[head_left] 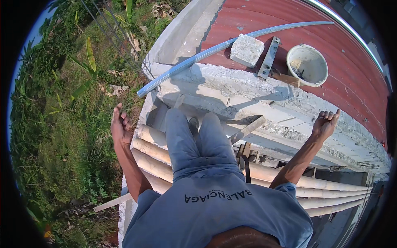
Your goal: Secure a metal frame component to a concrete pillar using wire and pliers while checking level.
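My left hand (120, 125) is raised out to the left, above the overgrown ground, its fingers loosely curled and apart with nothing in them. On the other side, my right hand (325, 125) is lifted in front of the rough concrete beam (264, 87). Its fingers are partly bent, one stretched out, and it holds nothing visible. Beyond the beam, a white bucket (317, 66) with grey residue stands on a red corrugated roof (351, 70). Left of it lie a metal spirit level (269, 57) and a pale block (247, 50). A long metal channel (186, 63) slants across the beam and roof.
Bamboo poles (318, 193) run beneath me. A wooden piece (247, 129) leans by my right knee. Steel rods (120, 39) stick out at the upper left. The wall drops off on the left to grass and plants (62, 136) below.
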`<state>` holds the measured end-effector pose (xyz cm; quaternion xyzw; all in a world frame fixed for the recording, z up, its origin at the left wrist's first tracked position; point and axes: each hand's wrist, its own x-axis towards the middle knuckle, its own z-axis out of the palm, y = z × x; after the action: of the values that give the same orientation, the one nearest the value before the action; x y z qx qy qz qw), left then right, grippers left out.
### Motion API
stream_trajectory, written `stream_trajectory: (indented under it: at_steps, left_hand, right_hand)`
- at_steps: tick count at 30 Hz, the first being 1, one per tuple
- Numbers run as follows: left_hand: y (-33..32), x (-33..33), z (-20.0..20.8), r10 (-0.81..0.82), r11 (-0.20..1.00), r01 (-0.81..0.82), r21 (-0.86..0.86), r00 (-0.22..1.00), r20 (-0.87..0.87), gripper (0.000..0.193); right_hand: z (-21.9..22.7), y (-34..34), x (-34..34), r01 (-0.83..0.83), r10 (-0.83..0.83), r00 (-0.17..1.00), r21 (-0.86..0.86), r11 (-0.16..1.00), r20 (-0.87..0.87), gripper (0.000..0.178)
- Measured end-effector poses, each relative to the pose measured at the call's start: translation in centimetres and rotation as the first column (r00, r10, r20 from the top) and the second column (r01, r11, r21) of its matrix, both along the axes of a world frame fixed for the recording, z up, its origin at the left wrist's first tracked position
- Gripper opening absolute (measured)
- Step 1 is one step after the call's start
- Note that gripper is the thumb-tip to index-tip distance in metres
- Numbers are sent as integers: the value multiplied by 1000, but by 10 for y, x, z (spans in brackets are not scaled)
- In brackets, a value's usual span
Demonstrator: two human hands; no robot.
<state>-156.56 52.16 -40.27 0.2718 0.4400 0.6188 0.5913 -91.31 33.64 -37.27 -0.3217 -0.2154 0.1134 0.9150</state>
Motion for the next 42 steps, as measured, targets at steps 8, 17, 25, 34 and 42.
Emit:
stream_trajectory:
  at_steps: [8,17,25,34,42]
  left_hand:
    - [55,148,93,-322,797,599,80,532,-783,45]
    - [139,449,97,-10,344,919,192,208,-978,36]
    - [169,557,70,-125,554,803,221,342,-931,41]
    - [97,416,54,-830,35,993,116,93,-550,75]
    - [20,259,67,-651,618,769,163,617,-442,44]
  right_hand:
    - [73,-88,-51,148,-12,963,-489,860,270,46]
    - [50,-142,-111,33,71,987,-627,779,141,41]
    - [18,-108,-157,-138,134,989,-724,676,-64,37]
    - [43,27,-197,-190,543,833,-867,461,107,38]
    - [36,137,-270,207,893,274,-929,307,357,34]
